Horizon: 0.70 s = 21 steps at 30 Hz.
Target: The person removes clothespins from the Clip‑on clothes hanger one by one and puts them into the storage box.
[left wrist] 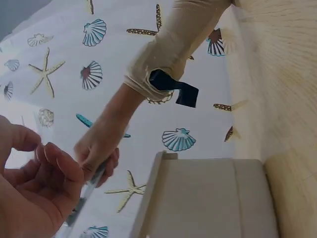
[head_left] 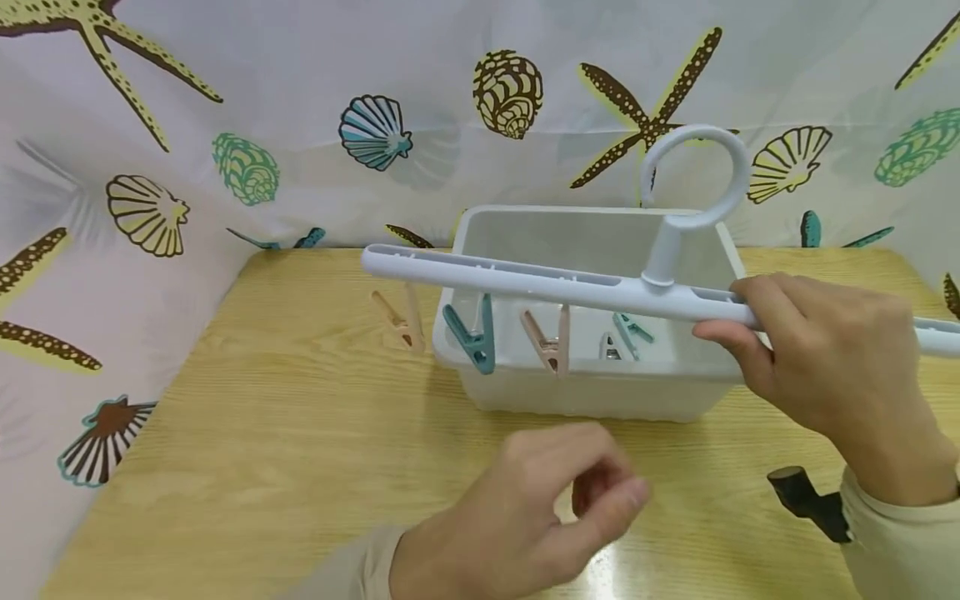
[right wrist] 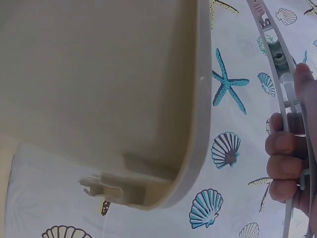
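Right hand (head_left: 832,358) grips the pale clip hanger (head_left: 570,288), ahead of the empty, loosely curled left hand (head_left: 532,500); working the hanger's clothespins (head_left: 483,354) seems underway, next likely needing a left-hand pinch.

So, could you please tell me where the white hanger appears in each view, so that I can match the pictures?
Head: the white hanger crosses from left of centre to the right edge, gripped by the right hand.
Left wrist: lower left, a slanting strip below the right hand.
Right wrist: along the right side, running top to bottom.
Shared landmark: the white bin, visible in all three.
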Tool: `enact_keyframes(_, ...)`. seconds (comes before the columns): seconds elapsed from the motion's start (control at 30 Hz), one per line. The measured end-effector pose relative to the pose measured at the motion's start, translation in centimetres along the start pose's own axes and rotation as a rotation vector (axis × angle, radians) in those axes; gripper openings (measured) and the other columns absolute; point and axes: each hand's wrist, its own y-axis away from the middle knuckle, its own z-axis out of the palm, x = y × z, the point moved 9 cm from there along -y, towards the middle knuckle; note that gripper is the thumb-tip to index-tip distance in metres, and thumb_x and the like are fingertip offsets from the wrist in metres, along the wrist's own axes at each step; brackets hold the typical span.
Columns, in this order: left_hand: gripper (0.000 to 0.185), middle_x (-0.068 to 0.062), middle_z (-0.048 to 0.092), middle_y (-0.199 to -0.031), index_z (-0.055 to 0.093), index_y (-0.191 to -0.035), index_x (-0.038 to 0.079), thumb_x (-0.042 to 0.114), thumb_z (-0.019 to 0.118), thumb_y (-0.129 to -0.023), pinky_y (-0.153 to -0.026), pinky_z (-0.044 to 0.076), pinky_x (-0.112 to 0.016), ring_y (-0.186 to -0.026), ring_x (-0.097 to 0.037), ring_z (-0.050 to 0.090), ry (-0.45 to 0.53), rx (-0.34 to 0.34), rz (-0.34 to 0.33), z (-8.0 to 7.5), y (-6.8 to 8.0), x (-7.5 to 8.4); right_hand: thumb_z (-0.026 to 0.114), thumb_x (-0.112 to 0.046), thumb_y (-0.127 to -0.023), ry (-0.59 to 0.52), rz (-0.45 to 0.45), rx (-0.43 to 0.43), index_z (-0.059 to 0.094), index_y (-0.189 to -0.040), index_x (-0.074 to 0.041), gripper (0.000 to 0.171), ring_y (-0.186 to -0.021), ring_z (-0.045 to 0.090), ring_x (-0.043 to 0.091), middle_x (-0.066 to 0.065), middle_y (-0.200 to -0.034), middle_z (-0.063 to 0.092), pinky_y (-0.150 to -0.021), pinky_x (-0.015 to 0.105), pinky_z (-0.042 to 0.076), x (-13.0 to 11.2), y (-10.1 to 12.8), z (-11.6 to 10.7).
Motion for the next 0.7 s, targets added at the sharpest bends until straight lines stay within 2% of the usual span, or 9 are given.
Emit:
enact_keyframes(0.07,0.006,-0.003,0.055,-0.073,0.056,-0.091,0.002,0.004,0.054,-0.096,-0.059,0.048,-0.015,-0.064,-0.001,0.05,0.176,0.01,-0.157,0.4,0.1,-2.1,0.035,-0.056,-0.1,0.002,0.014,0.011,0.056,-0.073,0.004,0.069,-0.034,0.03,0.016,0.009,-0.049,0.044,-0.034,0.03,0.019,0.3,0.1,-0.2)
enact_keyframes(0.2,0.012,-0.009,0.053,-0.077,0.051,-0.101,-0.004,0.008,0.051,-0.098,-0.057,0.05,-0.024,-0.061,-0.01,0.052,0.493,0.07,-0.519,0.8,1.1,-6.3,0.037,-0.058,-0.098,-0.004,0.048,0.065,0.057,-0.072,0.004,0.07,-0.033,0.032,0.018,0.011,-0.05,0.048,-0.034,0.032,0.018,0.8,0.0,-0.8)
enact_keyframes(0.27,0.014,-0.008,0.052,-0.081,0.047,-0.104,-0.003,0.01,0.051,-0.098,-0.058,0.05,-0.025,-0.063,-0.013,0.053,0.599,0.083,-0.623,1.1,1.5,-7.4,0.037,-0.058,-0.098,-0.01,0.057,0.084,0.057,-0.071,0.004,0.07,-0.033,0.031,0.018,0.011,-0.05,0.048,-0.034,0.031,0.016,0.9,-0.1,-1.0)
enact_keyframes(0.33,0.018,-0.008,0.054,-0.088,0.043,-0.107,-0.001,0.012,0.051,-0.098,-0.063,0.053,-0.027,-0.07,-0.015,0.057,0.686,0.091,-0.685,1.2,1.7,-8.2,0.037,-0.058,-0.098,-0.018,0.062,0.095,0.057,-0.071,0.004,0.071,-0.033,0.031,0.018,0.01,-0.049,0.047,-0.034,0.031,0.016,0.9,-0.2,-1.1)
enact_keyframes(0.4,0.021,-0.009,0.055,-0.096,0.039,-0.11,0.002,0.012,0.052,-0.097,-0.069,0.054,-0.031,-0.077,-0.017,0.06,0.761,0.113,-0.699,1.0,1.5,-8.5,0.036,-0.058,-0.098,-0.023,0.061,0.089,0.056,-0.071,0.004,0.071,-0.032,0.032,0.017,0.01,-0.049,0.046,-0.034,0.031,0.016,0.9,-0.3,-1.1)
enact_keyframes(0.47,0.024,-0.01,0.055,-0.104,0.037,-0.115,0.004,0.011,0.051,-0.097,-0.075,0.054,-0.034,-0.086,-0.019,0.061,0.821,0.141,-0.674,0.7,1.2,-8.6,0.036,-0.058,-0.099,-0.027,0.057,0.074,0.056,-0.071,0.004,0.07,-0.033,0.032,0.017,0.01,-0.049,0.047,-0.034,0.031,0.018,0.8,-0.3,-1.1)
enact_keyframes(0.6,0.031,-0.013,0.055,-0.116,0.038,-0.126,0.0,0.008,0.047,-0.098,-0.081,0.053,-0.039,-0.094,-0.02,0.062,0.834,0.164,-0.527,-0.2,0.4,-7.9,0.036,-0.057,-0.099,-0.036,0.057,0.057,0.055,-0.073,0.003,0.069,-0.033,0.032,0.015,0.008,-0.049,0.046,-0.034,0.03,0.019,0.9,0.0,-0.9)
enact_keyframes(0.7,0.033,-0.02,0.053,-0.12,0.039,-0.129,-0.006,0.009,0.044,-0.101,-0.08,0.054,-0.043,-0.095,-0.02,0.063,0.782,0.146,-0.408,-0.8,-0.2,-6.9,0.036,-0.057,-0.099,-0.048,0.058,0.036,0.055,-0.073,0.002,0.067,-0.034,0.031,0.013,0.005,-0.048,0.043,-0.034,0.03,0.019,1.0,0.2,-0.6)
